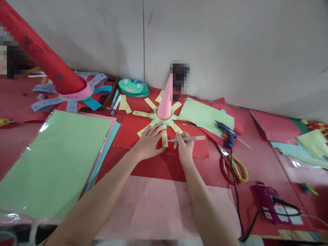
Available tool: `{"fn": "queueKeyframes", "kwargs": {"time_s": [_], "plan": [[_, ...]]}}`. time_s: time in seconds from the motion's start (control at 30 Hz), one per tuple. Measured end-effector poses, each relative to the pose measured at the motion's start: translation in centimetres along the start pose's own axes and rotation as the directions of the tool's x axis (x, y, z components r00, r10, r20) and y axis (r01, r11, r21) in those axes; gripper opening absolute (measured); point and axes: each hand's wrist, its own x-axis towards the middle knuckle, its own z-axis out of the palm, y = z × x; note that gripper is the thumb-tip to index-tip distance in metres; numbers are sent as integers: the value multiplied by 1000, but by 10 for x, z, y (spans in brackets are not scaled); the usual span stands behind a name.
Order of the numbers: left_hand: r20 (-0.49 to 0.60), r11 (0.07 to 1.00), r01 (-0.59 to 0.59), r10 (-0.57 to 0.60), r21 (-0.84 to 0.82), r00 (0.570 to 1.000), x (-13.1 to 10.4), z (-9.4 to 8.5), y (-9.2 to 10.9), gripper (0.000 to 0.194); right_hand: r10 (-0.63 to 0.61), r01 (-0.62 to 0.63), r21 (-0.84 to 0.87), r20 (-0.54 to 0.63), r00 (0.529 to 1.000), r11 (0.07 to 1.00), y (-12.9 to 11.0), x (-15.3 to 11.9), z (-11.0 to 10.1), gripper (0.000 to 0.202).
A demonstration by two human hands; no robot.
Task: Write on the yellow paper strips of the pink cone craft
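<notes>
A pink paper cone [165, 104] stands upright amid yellow paper strips [142, 114] that spread out like rays over a red sheet [125, 131]. My left hand [150, 141] lies flat with fingers spread, pressing on the strips in front of the cone. In my right hand [185, 147] is a slim whitish pen [194, 138], its tip at the front strip [165, 140], where a small drawn mark shows. Similar star-like marks show on other strips.
Left are a red paper tube [56, 65] with blue and lilac strips and green sheets [58, 153]. Green frog-face cutouts [134, 88] lie near the wall. At right are a glue gun [227, 133], scissors [230, 164], a cord and a purple box [274, 203].
</notes>
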Motion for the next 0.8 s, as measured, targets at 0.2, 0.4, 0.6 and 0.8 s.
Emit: {"fn": "queueKeyframes", "kwargs": {"time_s": [0.2, 0.4, 0.6, 0.8], "plan": [[5, 1000, 3, -3, -5, 1000, -1, -1, 0, 70, -18, 22, -103, 37, 999, 994, -1, -4, 1, 36], [-26, 1000, -12, 12, -15, 1000, -1, 1, -1, 69, -22, 23, -103, 13, 1000, 994, -2, -3, 2, 39], [-101, 1000, -15, 13, -23, 995, 2, 0, -3, 45, -19, 13, -107, -56, 998, 994, -8, -4, 2, 38], [-187, 999, 25, -33, -45, 982, 4, 0, -7, 40, -74, 57, -87, -216, 974, 995, -9, 1, -2, 31]]}}
